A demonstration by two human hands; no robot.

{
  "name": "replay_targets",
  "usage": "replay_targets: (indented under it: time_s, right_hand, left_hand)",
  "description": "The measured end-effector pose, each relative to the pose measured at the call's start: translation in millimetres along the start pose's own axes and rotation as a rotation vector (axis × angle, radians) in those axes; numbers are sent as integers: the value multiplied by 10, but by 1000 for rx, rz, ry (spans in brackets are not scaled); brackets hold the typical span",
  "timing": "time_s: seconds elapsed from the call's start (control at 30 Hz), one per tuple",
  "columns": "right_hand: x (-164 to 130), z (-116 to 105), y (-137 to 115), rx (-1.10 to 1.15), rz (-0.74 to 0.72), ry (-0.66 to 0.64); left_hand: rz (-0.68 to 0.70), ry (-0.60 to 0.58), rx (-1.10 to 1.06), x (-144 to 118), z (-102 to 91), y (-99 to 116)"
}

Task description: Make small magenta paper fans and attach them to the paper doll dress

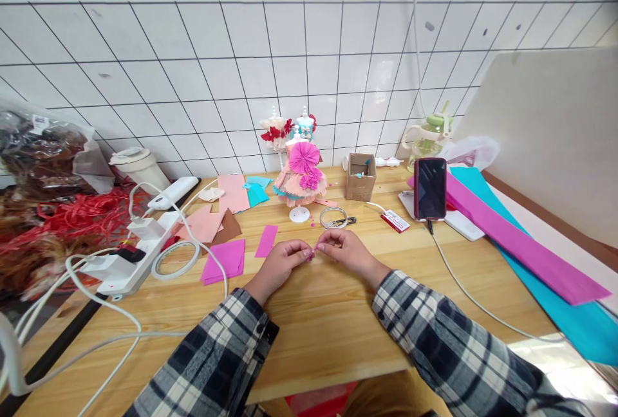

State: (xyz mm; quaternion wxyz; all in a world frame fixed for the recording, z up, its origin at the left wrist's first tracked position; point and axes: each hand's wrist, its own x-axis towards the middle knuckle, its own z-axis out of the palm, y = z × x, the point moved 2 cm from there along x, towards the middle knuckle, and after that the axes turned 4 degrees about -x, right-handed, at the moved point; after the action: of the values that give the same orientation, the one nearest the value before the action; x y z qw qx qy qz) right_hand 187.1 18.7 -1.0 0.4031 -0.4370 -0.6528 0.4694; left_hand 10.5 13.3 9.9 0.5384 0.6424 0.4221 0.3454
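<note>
Close together over the table's middle, my left hand (290, 259) and my right hand (348, 253) both pinch a small pink scrap (311, 255), probably paper, mostly hidden by the fingertips. Behind them stands a miniature dress form (300, 179) in a ruffled peach dress with magenta rosettes, on a white round base. A roll of clear tape (333, 217) and small black-handled snips (348, 221) lie just beyond my right hand. Left of my left hand are a narrow magenta paper strip (266, 241) and a stack of magenta squares (223, 261).
A white power strip (140, 256) with looping cables fills the left side, near a larger tape roll (176, 260). A small cardboard box (360, 177), a propped phone (430, 189) and a green-lidded jug (431, 137) stand at back right. Long magenta paper (526, 237) lies along the right.
</note>
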Motion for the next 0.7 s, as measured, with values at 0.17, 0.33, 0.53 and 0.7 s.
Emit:
replay_targets:
  time_s: [0.17,0.33,0.53,0.7]
  right_hand:
    - [12,11,18,-40,-18,59]
    - [-36,18,-84,-32,-63,61]
    - [-53,60,-113,-50,-81,44]
    - [-20,71,-16,-108,-12,80]
  left_hand:
    - [73,67,91,4,11,63]
    - [79,119,119,-8,0,95]
    - [82,70,98,2,-11,26]
    - [142,79,208,2,-10,22]
